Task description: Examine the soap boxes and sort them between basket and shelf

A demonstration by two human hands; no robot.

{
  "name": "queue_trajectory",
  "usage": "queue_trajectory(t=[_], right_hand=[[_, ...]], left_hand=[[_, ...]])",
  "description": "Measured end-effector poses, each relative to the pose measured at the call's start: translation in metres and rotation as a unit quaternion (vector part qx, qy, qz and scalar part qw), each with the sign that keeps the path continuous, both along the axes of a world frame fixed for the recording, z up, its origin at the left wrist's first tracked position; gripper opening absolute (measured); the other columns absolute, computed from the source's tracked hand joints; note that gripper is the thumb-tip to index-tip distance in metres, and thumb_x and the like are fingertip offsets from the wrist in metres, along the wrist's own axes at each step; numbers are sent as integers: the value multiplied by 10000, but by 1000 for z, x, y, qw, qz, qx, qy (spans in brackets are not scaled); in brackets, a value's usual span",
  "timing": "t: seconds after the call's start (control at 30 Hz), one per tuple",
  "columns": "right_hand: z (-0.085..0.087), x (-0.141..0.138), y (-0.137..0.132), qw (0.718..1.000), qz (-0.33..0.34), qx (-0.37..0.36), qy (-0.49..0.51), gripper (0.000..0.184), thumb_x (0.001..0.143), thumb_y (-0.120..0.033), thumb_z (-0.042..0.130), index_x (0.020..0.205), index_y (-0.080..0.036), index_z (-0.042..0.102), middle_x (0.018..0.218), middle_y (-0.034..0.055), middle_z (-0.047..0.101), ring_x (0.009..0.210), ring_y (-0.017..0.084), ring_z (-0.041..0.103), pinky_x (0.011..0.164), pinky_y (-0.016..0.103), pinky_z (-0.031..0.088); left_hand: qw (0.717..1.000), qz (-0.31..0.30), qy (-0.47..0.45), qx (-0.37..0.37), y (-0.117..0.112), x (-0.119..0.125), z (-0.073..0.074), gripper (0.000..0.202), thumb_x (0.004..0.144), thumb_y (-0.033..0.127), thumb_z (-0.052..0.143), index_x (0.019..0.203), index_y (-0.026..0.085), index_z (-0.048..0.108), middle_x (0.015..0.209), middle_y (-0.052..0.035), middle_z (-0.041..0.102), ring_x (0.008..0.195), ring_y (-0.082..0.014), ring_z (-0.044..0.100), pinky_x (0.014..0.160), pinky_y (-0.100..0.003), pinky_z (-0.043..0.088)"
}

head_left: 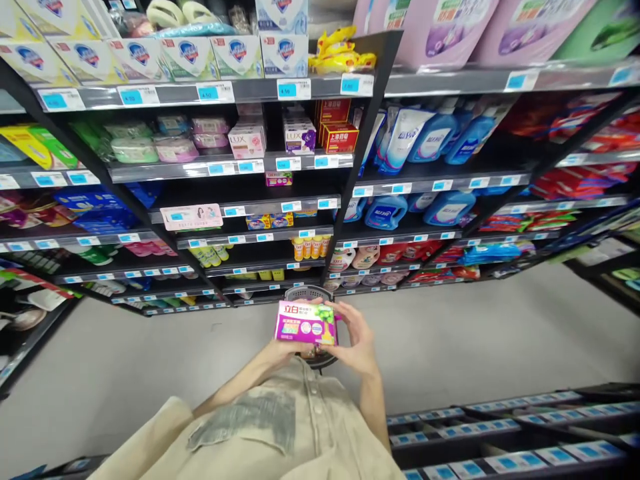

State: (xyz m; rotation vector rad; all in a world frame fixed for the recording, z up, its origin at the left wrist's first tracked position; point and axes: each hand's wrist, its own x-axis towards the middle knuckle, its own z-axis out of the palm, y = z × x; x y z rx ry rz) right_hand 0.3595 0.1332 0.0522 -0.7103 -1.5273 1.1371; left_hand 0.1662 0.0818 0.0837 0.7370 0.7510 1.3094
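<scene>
In front of my body I hold a white and magenta soap box (306,323), its printed front turned up toward me. My left hand (289,348) grips it from the left and below, thumb along the lower edge, with most of its fingers hidden behind the box. On the right side, my right hand (359,341) is closed around the box's end, thumb at the lower corner and fingers at the upper one. Beneath the box is a grey basket (306,292), mostly covered by my hands; its contents are hard to make out.
Ahead stands a tall shelf unit with price-tagged edges (235,168). It carries boxed soaps (239,59), LUX boxes (249,139), a similar magenta box (279,179) and blue detergent bottles (433,137). Grey floor (450,333) lies below. Another rack (480,433) is behind me at right.
</scene>
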Motion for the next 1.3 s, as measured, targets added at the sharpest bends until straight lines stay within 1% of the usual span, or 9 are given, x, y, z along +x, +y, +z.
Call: queue_trajectory(t=[0.17, 0.3, 0.5, 0.67, 0.83, 0.97, 1.03, 1.2, 1.3], right_hand=[[-7, 4, -3, 999, -15, -1, 35, 1015, 473, -378, 1103, 1370, -268, 639, 1233, 123, 813, 1162, 339, 783, 1018, 478, 637], [-14, 9, -4, 998, -43, -12, 54, 1079, 359, -414, 1123, 1322, -261, 659, 1135, 107, 835, 1121, 372, 800, 1037, 517, 623], [-18, 6, -1, 994, -61, -25, 91, 990, 405, -469, 1109, 1267, -271, 662, 1186, 125, 822, 1127, 363, 787, 986, 505, 626], [-24, 7, 4, 986, -75, -34, 147, 930, 452, -622, 1058, 1210, -306, 621, 1164, 105, 779, 1164, 365, 749, 998, 521, 592], [-36, 16, 2, 981, -80, -70, 160, 997, 481, -815, 951, 1252, -371, 502, 1193, 98, 734, 1176, 422, 749, 963, 608, 609], [-47, 16, -1, 977, -62, -73, 190, 975, 520, -811, 941, 1277, -399, 486, 1214, 80, 708, 1103, 403, 775, 938, 599, 628], [-53, 14, -2, 973, -62, -78, 208, 964, 544, -812, 928, 1303, -414, 486, 1244, 78, 694, 1140, 402, 762, 961, 607, 622], [-65, 13, -1, 974, -73, -98, 192, 1110, 544, -911, 837, 1452, -430, 419, 1324, 117, 673, 1212, 419, 731, 985, 626, 613], [-68, 13, -1, 973, -65, -97, 201, 1087, 554, -883, 861, 1457, -448, 441, 1354, 103, 676, 1233, 417, 724, 1011, 641, 601]], left_hand=[[995, -50, 35, -80, -8, -5, -22, 977, 487, 412, 1068, 1364, 222, 681, 1315, -153, 772, 1154, -390, 756, 1054, -539, 599], [995, -67, 38, -61, -4, -3, -23, 1004, 487, 363, 1071, 1392, 234, 657, 1378, -150, 745, 1192, -384, 746, 1055, -513, 602], [995, -35, 68, 66, 11, -2, -15, 957, 596, 329, 1047, 1434, 252, 592, 1535, -169, 634, 1412, -378, 616, 1197, -539, 498], [984, -10, 107, 140, 20, -10, -12, 988, 600, 323, 1056, 1428, 226, 526, 1534, -228, 618, 1408, -386, 622, 1185, -510, 486], [978, -43, 138, 150, 17, -12, -1, 881, 622, 278, 1044, 1357, 229, 559, 1526, -221, 630, 1436, -397, 602, 1178, -511, 493], [977, -55, 132, 160, 15, -11, 1, 851, 627, 315, 1048, 1318, 213, 562, 1544, -255, 606, 1457, -390, 585, 1168, -514, 496], [977, -54, 129, 161, 15, -11, 0, 852, 629, 328, 1051, 1318, 209, 564, 1560, -272, 584, 1466, -385, 578, 1177, -525, 486], [977, -42, 129, 163, 15, -11, -3, 883, 586, 336, 1070, 1331, 206, 614, 1636, -287, 494, 1475, -391, 568, 1149, -505, 516], [981, -33, 114, 153, 14, -13, -5, 897, 574, 322, 1076, 1348, 210, 637, 1624, -273, 518, 1470, -389, 574, 1145, -495, 529]])
